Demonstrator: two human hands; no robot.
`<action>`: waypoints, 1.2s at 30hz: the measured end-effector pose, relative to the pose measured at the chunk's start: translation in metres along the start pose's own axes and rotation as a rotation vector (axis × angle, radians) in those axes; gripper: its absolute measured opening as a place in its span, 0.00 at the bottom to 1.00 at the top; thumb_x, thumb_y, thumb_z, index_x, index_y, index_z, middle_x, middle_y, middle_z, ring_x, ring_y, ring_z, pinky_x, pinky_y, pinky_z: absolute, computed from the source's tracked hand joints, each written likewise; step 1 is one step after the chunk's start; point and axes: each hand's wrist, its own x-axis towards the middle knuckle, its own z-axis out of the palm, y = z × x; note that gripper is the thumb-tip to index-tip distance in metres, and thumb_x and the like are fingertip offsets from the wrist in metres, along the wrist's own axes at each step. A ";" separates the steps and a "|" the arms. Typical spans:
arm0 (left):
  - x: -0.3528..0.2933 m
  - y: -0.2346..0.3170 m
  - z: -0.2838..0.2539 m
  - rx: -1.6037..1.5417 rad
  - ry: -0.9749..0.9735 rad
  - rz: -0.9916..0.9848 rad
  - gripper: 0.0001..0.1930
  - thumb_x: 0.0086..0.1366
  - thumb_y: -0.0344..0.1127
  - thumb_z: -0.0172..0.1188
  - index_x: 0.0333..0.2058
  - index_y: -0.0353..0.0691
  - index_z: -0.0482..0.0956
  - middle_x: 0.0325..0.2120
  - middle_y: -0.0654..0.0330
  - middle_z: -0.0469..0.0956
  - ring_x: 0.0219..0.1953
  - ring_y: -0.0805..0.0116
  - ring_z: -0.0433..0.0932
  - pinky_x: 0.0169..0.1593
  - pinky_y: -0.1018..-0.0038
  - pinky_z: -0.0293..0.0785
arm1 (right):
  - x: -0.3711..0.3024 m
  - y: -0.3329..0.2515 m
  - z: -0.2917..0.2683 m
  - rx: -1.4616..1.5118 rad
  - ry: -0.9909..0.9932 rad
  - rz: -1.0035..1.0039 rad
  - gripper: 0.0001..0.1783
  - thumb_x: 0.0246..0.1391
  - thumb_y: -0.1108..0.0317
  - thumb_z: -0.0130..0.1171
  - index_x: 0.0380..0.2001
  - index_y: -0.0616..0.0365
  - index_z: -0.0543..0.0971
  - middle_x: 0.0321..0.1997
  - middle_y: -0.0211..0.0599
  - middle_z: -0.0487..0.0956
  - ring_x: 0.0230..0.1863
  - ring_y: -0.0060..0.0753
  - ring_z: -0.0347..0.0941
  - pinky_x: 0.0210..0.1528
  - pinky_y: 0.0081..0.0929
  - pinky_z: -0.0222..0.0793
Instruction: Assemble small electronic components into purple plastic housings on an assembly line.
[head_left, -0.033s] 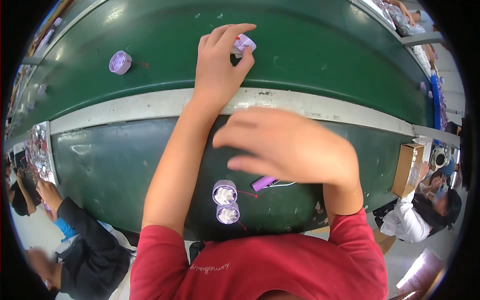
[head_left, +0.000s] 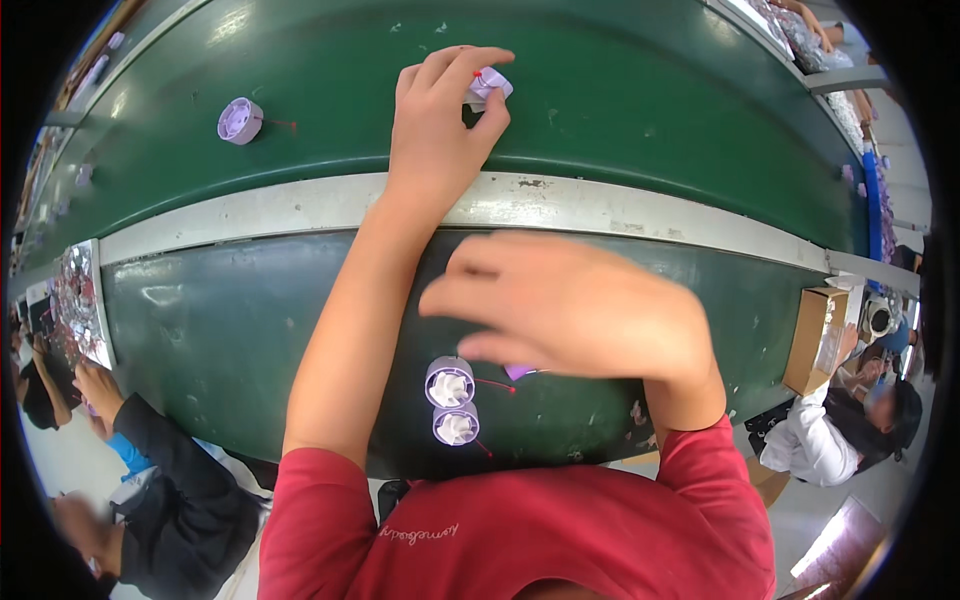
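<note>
Out over the green belt, my left hand (head_left: 437, 125) is closed with thumb and fingers on a light-purple housing (head_left: 492, 84) with a bit of red wire. Much of that part is hidden by the hand. My right hand (head_left: 570, 305), blurred by motion, hovers over the near green surface with fingers apart and nothing seen in it. Under it only the end of a purple stick-shaped piece (head_left: 519, 371) shows. Closer to me stand two round purple fan housings with white blades, a rear one (head_left: 449, 384) and a front one (head_left: 456, 427) touching it, each with a thin red wire.
Another purple housing (head_left: 240, 121) with a red wire lies on the belt at left. A metal rail (head_left: 300, 205) separates belt from near surface. A cardboard box (head_left: 815, 340) stands at right. Other people sit at both sides.
My right hand has moved down slightly toward me, and now covers most of the purple stick-shaped piece and its white cord. My left hand stays in place with the housing.
</note>
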 end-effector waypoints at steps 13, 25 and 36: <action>-0.002 -0.012 0.001 0.195 0.176 -0.080 0.11 0.53 0.29 0.71 0.34 0.43 0.79 0.41 0.59 0.74 0.44 0.55 0.75 0.46 0.62 0.74 | 0.009 -0.022 0.060 -0.159 -0.200 -0.048 0.13 0.49 0.77 0.58 0.41 0.59 0.76 0.43 0.46 0.70 0.43 0.45 0.72 0.45 0.37 0.71; 0.001 0.005 0.005 -0.415 0.336 -0.122 0.06 0.61 0.24 0.65 0.34 0.40 0.77 0.33 0.62 0.76 0.28 0.75 0.74 0.29 0.80 0.69 | -0.013 0.010 -0.048 0.273 0.532 0.065 0.32 0.43 0.76 0.69 0.55 0.60 0.74 0.52 0.36 0.77 0.51 0.29 0.75 0.47 0.26 0.72; -0.005 0.035 -0.002 -0.728 -0.135 -0.028 0.25 0.57 0.25 0.65 0.55 0.41 0.75 0.51 0.59 0.76 0.41 0.69 0.80 0.36 0.76 0.79 | -0.007 0.043 -0.052 0.651 0.766 0.215 0.25 0.49 0.75 0.67 0.50 0.62 0.69 0.46 0.38 0.80 0.46 0.23 0.77 0.45 0.22 0.74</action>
